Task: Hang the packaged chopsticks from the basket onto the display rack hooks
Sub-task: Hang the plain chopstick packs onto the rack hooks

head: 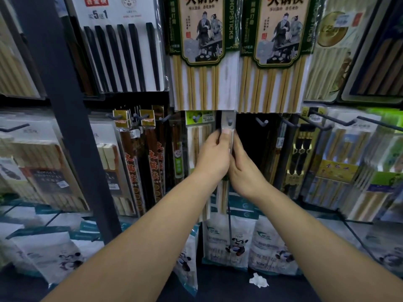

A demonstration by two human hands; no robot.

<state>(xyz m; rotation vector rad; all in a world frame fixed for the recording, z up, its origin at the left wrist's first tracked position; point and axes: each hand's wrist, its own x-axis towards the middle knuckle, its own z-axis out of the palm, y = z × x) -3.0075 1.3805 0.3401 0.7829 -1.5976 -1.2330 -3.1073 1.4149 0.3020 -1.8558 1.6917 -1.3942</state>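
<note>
Well left of the centre hook [229, 122] stands a dark upright post [72, 127], and nearer it hang long red-brown packs [133, 166] on their own pegs. Just left of and below the hook, the left hand [214, 155] pinches the packaged chopsticks [224, 118], with its thumb pressed on the clear header tab and its fingers curled round the left edge. The tab sits right at the hook's tip; I cannot tell whether the hole is threaded. Just right of and below the hook, the right hand [244, 168] grips the pack's right edge, its fingers tucked out of sight behind. Further right is a bare hook [261, 122]. The basket is not in view. The risk is that the soft tab bends so the tip misses the hole, and the pack drops when released.
</note>
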